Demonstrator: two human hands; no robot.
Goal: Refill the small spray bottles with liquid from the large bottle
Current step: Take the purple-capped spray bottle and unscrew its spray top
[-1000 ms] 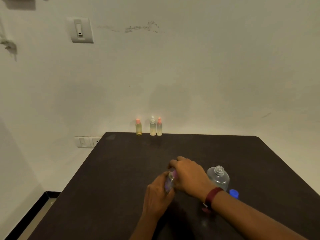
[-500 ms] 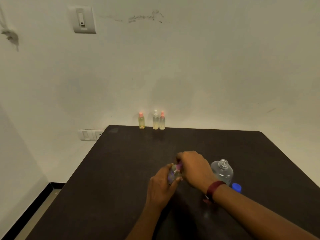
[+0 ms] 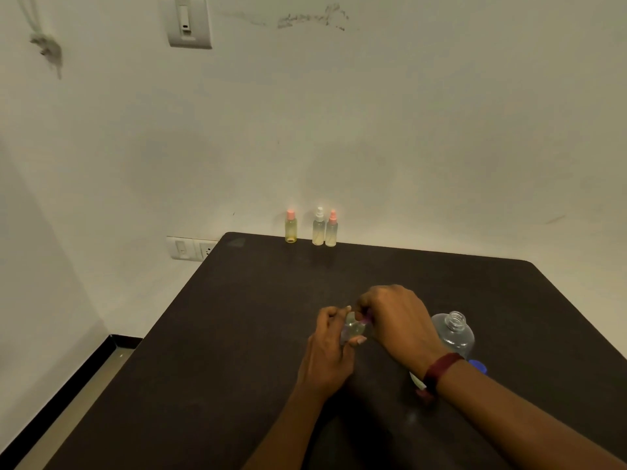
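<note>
My left hand [image 3: 327, 351] grips a small clear spray bottle [image 3: 354, 329] over the middle of the dark table [image 3: 237, 334]. My right hand [image 3: 395, 320] pinches the bottle's purple top from above. The large clear bottle [image 3: 454, 335] stands open, uncapped, just right of my right hand. Its blue cap [image 3: 478, 367] lies on the table behind my right wrist. Three small spray bottles stand at the table's far edge: a pink-topped yellowish one [image 3: 291, 227], a white-topped one [image 3: 318, 227] and a pink-topped one [image 3: 331, 228].
The table's far edge meets a pale wall with a socket plate [image 3: 191, 248] at the left corner and a switch [image 3: 188, 20] high up. Floor shows past the table's left edge.
Both hands stay on the small bottle; my left thumb and fingers have shifted a little around it. The view has tilted slightly, so everything sits a bit higher in frame.
</note>
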